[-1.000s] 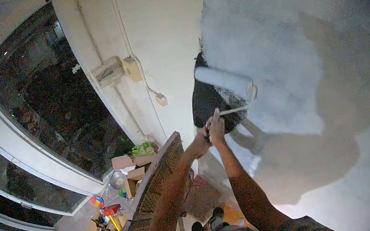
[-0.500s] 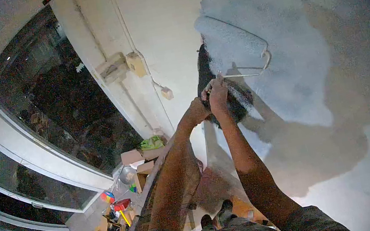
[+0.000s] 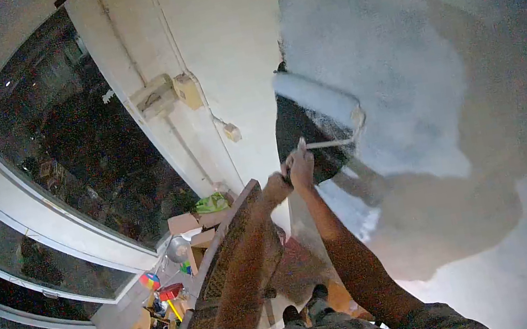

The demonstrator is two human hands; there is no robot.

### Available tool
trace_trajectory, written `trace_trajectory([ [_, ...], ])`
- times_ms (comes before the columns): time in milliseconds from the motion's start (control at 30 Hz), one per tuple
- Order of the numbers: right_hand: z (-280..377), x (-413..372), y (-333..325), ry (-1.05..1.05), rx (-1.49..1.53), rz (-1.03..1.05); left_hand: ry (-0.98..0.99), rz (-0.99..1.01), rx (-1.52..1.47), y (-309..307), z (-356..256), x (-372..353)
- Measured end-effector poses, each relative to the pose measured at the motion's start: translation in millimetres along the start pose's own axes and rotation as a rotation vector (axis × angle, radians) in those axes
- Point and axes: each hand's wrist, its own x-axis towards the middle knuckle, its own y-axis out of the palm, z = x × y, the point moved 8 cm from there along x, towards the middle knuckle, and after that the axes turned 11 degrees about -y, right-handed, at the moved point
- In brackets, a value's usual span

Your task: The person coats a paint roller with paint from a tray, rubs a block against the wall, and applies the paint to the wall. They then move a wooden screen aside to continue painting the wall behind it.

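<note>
A paint roller [image 3: 316, 96] lies against the wall, its pale, paint-coated sleeve slanting down to the right across the top of a dark patch [image 3: 303, 131]. Its bent wire frame runs back to my right hand [image 3: 302, 168], which is closed around the handle with the thumb uppermost. Just below and to the left, my left hand [image 3: 275, 190] is also closed, apparently on the lower end of the same handle; the fingers hide most of it. Bluish-white paint [image 3: 373, 69] covers the wall to the right, with my shadow across it.
A dark curved wooden furniture edge [image 3: 223, 255] rises beside my left forearm. Boxes [image 3: 201, 241], a coloured ball [image 3: 150, 281] and a red-and-yellow toy [image 3: 171, 293] stand on the floor. A switch box [image 3: 187, 91] and conduit are on the left wall, near large windows [image 3: 78, 140].
The roller has moved down and to the left over the dark patch, both hands lowering with it. More of the dark patch is covered by the roller sleeve now.
</note>
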Motion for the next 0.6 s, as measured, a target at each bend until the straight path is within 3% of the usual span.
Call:
trace_trajectory([
  [33, -8, 27, -4, -0.193, -0.192, 0.059, 0.01, 0.0, 0.013, -12, -16, 6],
  [100, -3, 57, 4, -0.214, -0.236, 0.089, 0.046, 0.0, 0.039, -41, -54, 21],
  [133, 40, 55, 29, -0.049, -0.088, 0.058, 0.062, 0.0, 0.044, -53, -70, 26],
  [200, 51, 70, 36, -0.128, -0.273, 0.097, 0.094, 0.004, 0.042, -67, -96, 29],
  [233, 15, 91, 21, -0.376, -0.606, 0.169, 0.107, -0.002, 0.034, -68, -99, 31],
  [333, -47, 93, -16, -0.151, -0.603, 0.242, 0.12, -0.027, -0.011, -41, -71, 23],
  [367, -41, 65, -20, 0.131, -0.275, 0.169, 0.098, -0.034, -0.023, -25, -51, 16],
  [433, -24, 17, -32, -0.166, -0.628, 0.087, 0.039, -0.033, -0.037, 9, -3, -4],
  [500, -60, -20, -61, -0.189, -0.749, -0.115, -0.052, -0.001, -0.026, 43, 48, -29],
  [567, -112, -49, -74, 0.334, -0.138, -0.319, -0.122, 0.036, -0.001, 62, 85, -46],
  [600, -119, -59, -74, 0.404, -0.013, -0.377, -0.147, 0.047, 0.012, 66, 96, -50],
])
